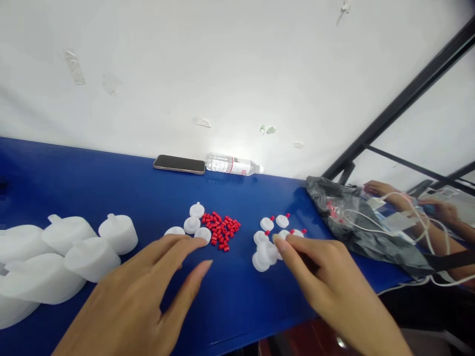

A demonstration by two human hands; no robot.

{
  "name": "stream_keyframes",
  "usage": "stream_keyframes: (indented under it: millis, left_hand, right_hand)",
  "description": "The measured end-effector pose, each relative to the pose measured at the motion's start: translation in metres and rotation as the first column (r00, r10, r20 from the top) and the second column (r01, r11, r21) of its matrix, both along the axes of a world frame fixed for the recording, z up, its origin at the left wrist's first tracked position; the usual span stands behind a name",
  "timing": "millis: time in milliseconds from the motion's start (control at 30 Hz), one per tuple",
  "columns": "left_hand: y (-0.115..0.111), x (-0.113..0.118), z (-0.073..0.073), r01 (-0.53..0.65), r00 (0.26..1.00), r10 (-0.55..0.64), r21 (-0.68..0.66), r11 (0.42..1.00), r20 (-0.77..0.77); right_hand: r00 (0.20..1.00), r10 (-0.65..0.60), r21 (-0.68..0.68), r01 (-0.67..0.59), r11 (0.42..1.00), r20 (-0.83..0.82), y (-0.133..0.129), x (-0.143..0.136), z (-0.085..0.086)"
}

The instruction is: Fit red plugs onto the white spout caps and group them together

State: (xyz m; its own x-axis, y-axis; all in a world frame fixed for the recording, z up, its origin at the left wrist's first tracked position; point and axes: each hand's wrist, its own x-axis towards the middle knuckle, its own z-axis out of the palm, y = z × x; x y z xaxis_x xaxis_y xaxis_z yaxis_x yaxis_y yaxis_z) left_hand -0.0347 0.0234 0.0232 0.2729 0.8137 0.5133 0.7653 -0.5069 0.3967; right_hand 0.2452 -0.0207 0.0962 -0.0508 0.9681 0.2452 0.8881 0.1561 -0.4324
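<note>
My left hand (pixel 148 287) is open, thumb and fingers apart, with the index fingertip over a small white plastic disc (pixel 202 236). More discs with little spouts, such as this white disc (pixel 196 210), lie just beyond it. A loose pile of short red tubes (pixel 221 230) sits between my hands. My right hand (pixel 322 272) is closed in a pinch at the edge of a blurred white disc (pixel 267 253), above a group of similar discs. Several in that group carry a red tube on the spout, like the red-tipped disc (pixel 282 221). Part of the pinch is hidden.
Large stacks of white discs (pixel 92 259) stand at the left of the blue table (pixel 122 190). A phone (pixel 179 164) and a water bottle (pixel 233 164) lie by the wall. At right are a dark plastic bag (pixel 363 237), cables and another person's hand (pixel 380 188).
</note>
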Motion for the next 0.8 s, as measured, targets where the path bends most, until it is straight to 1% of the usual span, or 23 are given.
stream_keyframes:
  millis: [100,167,233,400,500,600,667,733,800]
  left_hand:
    - [0.004,-0.006,-0.003,-0.046,0.991,0.049,0.031,0.998,-0.121]
    - [0.007,-0.007,-0.004,-0.074,0.978,0.079,0.035,0.997,-0.192]
    - [0.008,-0.005,-0.002,-0.112,0.972,0.117,0.034,0.993,-0.205]
    - [0.007,-0.003,0.004,-0.194,0.962,0.201,0.057,0.979,-0.184]
    - [0.009,-0.007,0.002,-0.216,0.948,0.225,0.066,0.974,-0.226]
    - [0.014,-0.01,-0.001,-0.194,0.937,0.208,0.077,0.978,-0.282]
    - [0.017,-0.012,-0.002,-0.174,0.938,0.188,0.075,0.982,-0.29]
    - [0.02,-0.015,-0.004,-0.161,0.939,0.176,0.077,0.984,-0.297]
    - [0.02,-0.018,-0.006,-0.154,0.937,0.173,0.086,0.984,-0.305]
  right_hand:
    - [0.983,-0.074,-0.109,0.094,0.99,0.169,-0.01,0.02,-0.007]
    - [0.962,-0.099,-0.136,0.137,0.981,0.255,-0.015,0.028,-0.012]
    - [0.947,-0.097,-0.145,0.147,0.978,0.307,-0.017,0.033,-0.013]
    - [0.939,-0.065,-0.175,0.131,0.976,0.338,-0.019,0.038,-0.005]
    - [0.929,-0.088,-0.182,0.163,0.97,0.36,-0.019,0.035,-0.01]
    - [0.905,-0.109,-0.179,0.198,0.964,0.412,-0.015,0.031,-0.019]
    - [0.891,-0.127,-0.175,0.223,0.959,0.436,-0.012,0.029,-0.023]
    - [0.886,-0.176,-0.153,0.263,0.952,0.428,-0.011,0.03,-0.022]
    - [0.893,-0.236,-0.103,0.295,0.95,0.384,-0.013,0.029,-0.019]
